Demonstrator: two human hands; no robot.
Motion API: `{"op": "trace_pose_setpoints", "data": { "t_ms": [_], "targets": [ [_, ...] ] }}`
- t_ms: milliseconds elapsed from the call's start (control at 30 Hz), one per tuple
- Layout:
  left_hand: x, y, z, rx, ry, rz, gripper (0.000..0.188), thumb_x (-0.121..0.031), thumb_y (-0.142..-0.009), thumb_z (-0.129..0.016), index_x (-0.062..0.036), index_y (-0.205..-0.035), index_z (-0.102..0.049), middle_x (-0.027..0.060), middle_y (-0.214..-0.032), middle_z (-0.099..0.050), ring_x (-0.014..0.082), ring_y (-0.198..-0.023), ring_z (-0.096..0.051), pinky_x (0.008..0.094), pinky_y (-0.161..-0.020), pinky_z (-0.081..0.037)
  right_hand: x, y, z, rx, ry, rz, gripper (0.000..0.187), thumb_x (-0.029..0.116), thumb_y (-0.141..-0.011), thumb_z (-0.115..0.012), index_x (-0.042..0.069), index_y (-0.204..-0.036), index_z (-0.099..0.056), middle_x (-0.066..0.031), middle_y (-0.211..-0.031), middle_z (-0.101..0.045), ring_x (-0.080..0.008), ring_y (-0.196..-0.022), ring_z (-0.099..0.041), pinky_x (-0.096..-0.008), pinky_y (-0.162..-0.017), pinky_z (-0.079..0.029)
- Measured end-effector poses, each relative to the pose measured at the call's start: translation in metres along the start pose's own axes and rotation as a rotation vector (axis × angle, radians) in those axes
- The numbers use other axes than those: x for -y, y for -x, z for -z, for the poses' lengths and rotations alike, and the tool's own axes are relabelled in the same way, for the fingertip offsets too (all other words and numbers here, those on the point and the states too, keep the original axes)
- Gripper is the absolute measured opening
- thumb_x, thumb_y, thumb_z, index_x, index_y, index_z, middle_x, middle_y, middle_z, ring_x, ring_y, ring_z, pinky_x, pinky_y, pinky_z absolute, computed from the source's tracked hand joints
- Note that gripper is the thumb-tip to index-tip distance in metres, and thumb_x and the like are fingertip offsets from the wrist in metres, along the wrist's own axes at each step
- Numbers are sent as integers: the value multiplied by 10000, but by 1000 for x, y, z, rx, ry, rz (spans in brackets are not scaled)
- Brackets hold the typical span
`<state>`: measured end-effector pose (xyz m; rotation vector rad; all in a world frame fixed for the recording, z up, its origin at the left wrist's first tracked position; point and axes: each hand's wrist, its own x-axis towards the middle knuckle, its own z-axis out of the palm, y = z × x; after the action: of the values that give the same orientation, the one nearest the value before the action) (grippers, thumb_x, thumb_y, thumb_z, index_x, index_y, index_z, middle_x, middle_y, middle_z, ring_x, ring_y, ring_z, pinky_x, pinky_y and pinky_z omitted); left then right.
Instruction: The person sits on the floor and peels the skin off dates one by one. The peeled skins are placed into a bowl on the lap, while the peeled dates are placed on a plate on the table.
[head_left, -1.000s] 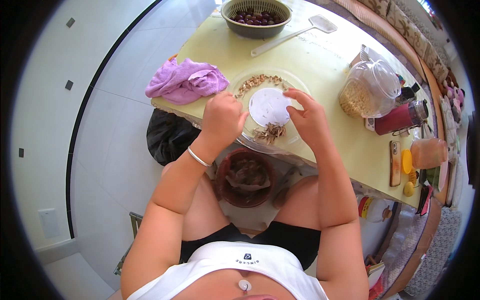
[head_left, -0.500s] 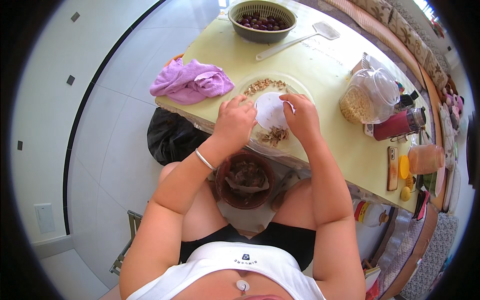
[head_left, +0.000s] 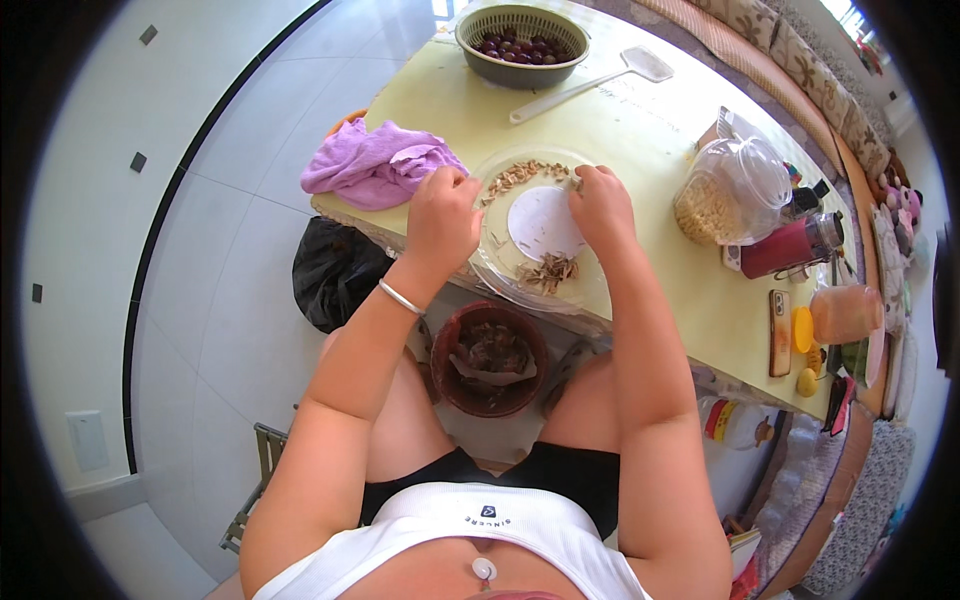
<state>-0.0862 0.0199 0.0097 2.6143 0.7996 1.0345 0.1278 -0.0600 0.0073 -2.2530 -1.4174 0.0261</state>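
A clear round plastic tray point(head_left: 497, 262) lies at the table's near edge, with a white round disc point(head_left: 545, 222) in its middle. Light brown bits point(head_left: 525, 172) are scattered along its far side. Darker shrivelled, shell-like pieces point(head_left: 549, 272) form a heap on its near side. My left hand point(head_left: 446, 212) is closed at the tray's left rim, beside the purple cloth point(head_left: 375, 165). At the right rim my right hand point(head_left: 602, 208) is closed too, thumb and fingers together. Both seem to grip the rim; the fingertips are partly hidden.
A brown bin point(head_left: 490, 375) with scraps stands between my legs, near a black bag point(head_left: 338, 275). At the table's far end are a basket point(head_left: 522, 45) of dark round fruit and a white spatula point(head_left: 595, 85). Right are jars point(head_left: 715, 205), a red bottle point(head_left: 790, 247) and a phone point(head_left: 779, 333).
My left hand has moved left and away from me, from over the disc to the tray's rim. My right hand has shifted slightly farther away, its fingers closing together. More of the disc shows.
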Motion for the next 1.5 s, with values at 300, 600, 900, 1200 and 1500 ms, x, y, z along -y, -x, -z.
{"op": "trace_pose_setpoints", "data": {
  "t_ms": [300, 600, 900, 1200, 1500],
  "targets": [
    [-27, 19, 6, 224, 76, 179, 386, -109, -677, -706, 19, -1023, -591, 181, -964, -538, 357, -903, -570, 415, -789, -486, 13, -5, -1, 130, -70, -99, 254, 110, -766, -602, -29, -977, -628, -208, -1083, -574, -375, -987, -587, -428, -867, -488],
    [-34, 24, 8, 215, 105, 164, 383, -106, -672, -739, 19, -992, -570, 178, -956, -522, 359, -905, -555, 415, -799, -475, 51, 7, -9, 201, -108, 147, 434, 271, -732, -732, -57, -973, -581, -231, -1068, -543, -388, -988, -571, -425, -855, -479],
    [-36, 25, 11, 209, 123, 148, 375, -107, -672, -758, 17, -979, -583, 174, -956, -529, 353, -902, -556, 412, -802, -473, 63, 13, -13, 159, -54, 126, 359, 224, -772, -691, -37, -967, -539, -227, -1066, -532, -391, -935, -600, -435, -798, -502],
    [-37, 24, 12, 193, 125, 157, 325, -118, -676, -764, 6, -941, -623, 166, -934, -556, 348, -874, -575, 409, -776, -484, 48, 7, -39, 26, -194, 185, 156, 113, -808, -598, -10, -898, -564, -223, -949, -557, -419, -827, -590, -477, -756, -489],
    [-23, 18, 11, 133, 185, 208, 270, -143, -699, -753, -4, -908, -655, 163, -927, -615, 329, -861, -603, 391, -760, -492, 35, -1, -36, -2, -465, 50, 146, 78, -786, -625, -19, -894, -619, -182, -812, -600, -286, -692, -597, -381, -648, -489]
  ]
}}
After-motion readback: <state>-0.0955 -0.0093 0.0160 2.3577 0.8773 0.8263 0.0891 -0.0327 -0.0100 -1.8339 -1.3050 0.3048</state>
